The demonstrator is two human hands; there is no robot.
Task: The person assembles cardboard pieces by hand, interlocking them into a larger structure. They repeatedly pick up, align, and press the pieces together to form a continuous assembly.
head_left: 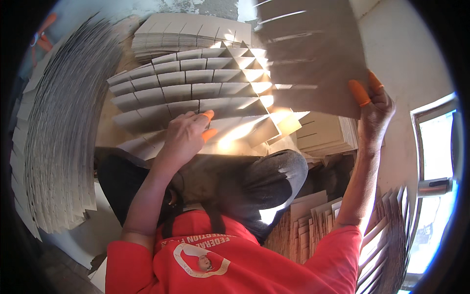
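Observation:
My right hand [374, 103], with orange finger covers on the thumb and a finger, holds up a grey-brown slotted cardboard sheet [318, 63] by its lower right corner. In front of my crossed legs stands a partly assembled cardboard divider grid [196, 90]. Several long strips stand on edge in rows, and two cross strips [252, 81] run through their right part. My left hand [186, 134], also with orange finger covers, has its thumb and index finger closed about the top edge of a near cardboard strip [230, 108]. Its other fingers are curled.
A tall stack of cardboard strips [63, 127] curves along the left. More slotted sheets [191, 29] lie stacked behind the grid, and another stack [328, 132] sits to its right. Bundles of cardboard [313, 225] stand beside my right side. A bright window [435, 147] is at far right.

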